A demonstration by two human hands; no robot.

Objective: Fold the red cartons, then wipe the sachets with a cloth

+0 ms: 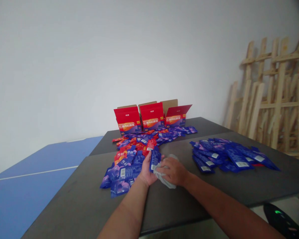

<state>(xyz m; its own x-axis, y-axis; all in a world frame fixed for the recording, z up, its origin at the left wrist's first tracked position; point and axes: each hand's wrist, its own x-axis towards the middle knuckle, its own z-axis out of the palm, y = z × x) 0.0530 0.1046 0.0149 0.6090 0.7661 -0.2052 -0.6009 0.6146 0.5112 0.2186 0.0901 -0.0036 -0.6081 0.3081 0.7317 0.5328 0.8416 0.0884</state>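
Note:
My left hand [146, 171] grips a blue sachet [154, 160] upright at the edge of a spread of blue and red sachets [129, 159] on a dark table [94, 199]. My right hand [173, 171] is closed on a grey cloth [166, 181] pressed against that sachet. A second, tidier pile of blue sachets [226, 156] lies to the right of my right hand.
Three open red cartons [151, 117] stand in a row at the far end of the table. A blue table [27, 176] adjoins on the left. Wooden pallets [276, 96] lean against the wall at the right. A dark device [284, 220] with a green light sits at the bottom right.

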